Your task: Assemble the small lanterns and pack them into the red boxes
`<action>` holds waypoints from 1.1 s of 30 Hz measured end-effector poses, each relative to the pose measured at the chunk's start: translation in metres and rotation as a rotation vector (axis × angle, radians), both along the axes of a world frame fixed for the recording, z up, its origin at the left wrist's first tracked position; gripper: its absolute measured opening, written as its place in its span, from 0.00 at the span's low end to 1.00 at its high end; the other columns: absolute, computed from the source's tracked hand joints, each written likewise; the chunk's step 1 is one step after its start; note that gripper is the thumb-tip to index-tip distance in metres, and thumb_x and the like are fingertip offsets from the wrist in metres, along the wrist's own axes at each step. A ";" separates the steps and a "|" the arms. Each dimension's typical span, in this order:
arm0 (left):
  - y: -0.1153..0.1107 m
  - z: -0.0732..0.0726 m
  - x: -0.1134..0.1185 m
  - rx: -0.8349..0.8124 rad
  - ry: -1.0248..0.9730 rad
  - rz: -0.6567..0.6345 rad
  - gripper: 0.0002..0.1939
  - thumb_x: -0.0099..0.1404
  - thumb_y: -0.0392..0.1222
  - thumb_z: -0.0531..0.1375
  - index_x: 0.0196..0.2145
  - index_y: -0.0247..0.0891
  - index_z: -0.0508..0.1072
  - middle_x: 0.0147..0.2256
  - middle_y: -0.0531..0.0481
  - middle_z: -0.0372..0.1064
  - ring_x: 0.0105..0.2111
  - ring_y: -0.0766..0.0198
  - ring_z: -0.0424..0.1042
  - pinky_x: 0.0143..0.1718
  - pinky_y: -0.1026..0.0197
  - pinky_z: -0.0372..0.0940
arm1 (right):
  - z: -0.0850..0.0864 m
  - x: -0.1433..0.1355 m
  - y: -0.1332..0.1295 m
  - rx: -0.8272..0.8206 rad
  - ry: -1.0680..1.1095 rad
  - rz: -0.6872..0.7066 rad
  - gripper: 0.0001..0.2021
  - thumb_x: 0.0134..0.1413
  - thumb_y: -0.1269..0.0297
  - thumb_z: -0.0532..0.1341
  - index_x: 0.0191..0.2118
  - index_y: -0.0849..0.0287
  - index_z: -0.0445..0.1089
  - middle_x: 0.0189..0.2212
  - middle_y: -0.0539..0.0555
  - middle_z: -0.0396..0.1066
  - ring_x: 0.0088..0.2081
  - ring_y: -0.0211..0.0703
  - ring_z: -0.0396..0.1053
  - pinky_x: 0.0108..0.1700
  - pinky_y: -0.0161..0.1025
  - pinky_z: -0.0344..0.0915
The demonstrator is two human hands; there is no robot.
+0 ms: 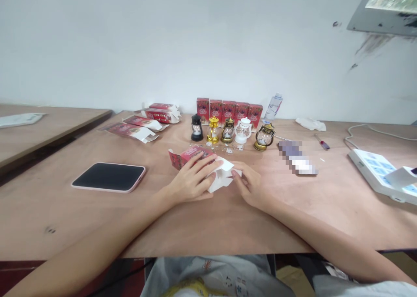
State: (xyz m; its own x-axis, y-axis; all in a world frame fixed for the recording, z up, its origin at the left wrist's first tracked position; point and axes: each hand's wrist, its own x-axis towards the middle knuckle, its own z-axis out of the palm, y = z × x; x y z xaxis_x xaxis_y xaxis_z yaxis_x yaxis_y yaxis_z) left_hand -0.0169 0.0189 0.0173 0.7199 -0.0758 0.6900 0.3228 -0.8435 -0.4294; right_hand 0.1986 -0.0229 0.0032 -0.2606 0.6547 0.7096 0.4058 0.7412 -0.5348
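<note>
A red printed cardboard box [182, 158] lies on its side at the middle of the table, its white end flaps spread toward the right. My left hand [193, 179] is wrapped over the box, fingers across its top. My right hand [249, 181] pinches a white flap at the open end between thumb and index finger. Just behind the box stand small lanterns in a row: a black one [196, 128], a gold one [213, 130], a bronze one [227, 131] and a white one [243, 131]. Another bronze lantern [264, 137] leans slightly at the row's right.
Upright red boxes [229, 111] line the wall behind the lanterns, beside a clear bottle [273, 107]. Flattened boxes [132, 131] lie back left. A phone [109, 177] is at left, a blurred phone-like object [297, 158], screwdriver [322, 142] and power strip [378, 168] at right.
</note>
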 end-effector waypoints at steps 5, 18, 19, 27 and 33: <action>-0.006 0.000 0.006 0.007 -0.168 -0.002 0.19 0.56 0.48 0.62 0.41 0.37 0.63 0.42 0.38 0.74 0.47 0.51 0.73 0.44 0.47 0.70 | -0.006 -0.008 -0.006 -0.159 0.183 0.063 0.08 0.62 0.66 0.55 0.45 0.52 0.65 0.37 0.53 0.74 0.32 0.39 0.74 0.33 0.37 0.73; -0.008 0.003 0.004 0.007 -0.253 -0.013 0.14 0.52 0.40 0.63 0.38 0.37 0.70 0.38 0.43 0.75 0.42 0.52 0.74 0.39 0.52 0.72 | -0.002 -0.009 -0.003 -0.385 0.404 0.357 0.11 0.57 0.59 0.61 0.46 0.49 0.68 0.41 0.52 0.73 0.39 0.40 0.73 0.38 0.40 0.74; -0.009 0.003 0.004 0.000 -0.250 -0.017 0.14 0.52 0.40 0.63 0.38 0.37 0.70 0.38 0.43 0.75 0.43 0.52 0.74 0.40 0.52 0.72 | -0.003 -0.010 -0.002 -0.393 0.422 0.400 0.13 0.56 0.60 0.62 0.48 0.48 0.67 0.42 0.51 0.73 0.40 0.40 0.73 0.39 0.40 0.74; -0.014 0.003 0.009 0.016 -0.203 0.033 0.10 0.54 0.39 0.62 0.36 0.39 0.70 0.39 0.46 0.75 0.43 0.54 0.74 0.42 0.53 0.72 | -0.005 -0.012 0.003 -0.454 0.443 0.468 0.13 0.54 0.60 0.64 0.46 0.49 0.69 0.43 0.51 0.73 0.44 0.41 0.73 0.45 0.44 0.73; -0.018 0.003 0.012 -0.049 -0.238 0.066 0.11 0.52 0.36 0.59 0.36 0.39 0.68 0.40 0.44 0.74 0.42 0.53 0.74 0.37 0.52 0.69 | -0.005 -0.011 0.003 -0.459 0.449 0.498 0.12 0.54 0.63 0.64 0.45 0.49 0.69 0.43 0.50 0.72 0.43 0.40 0.74 0.44 0.42 0.73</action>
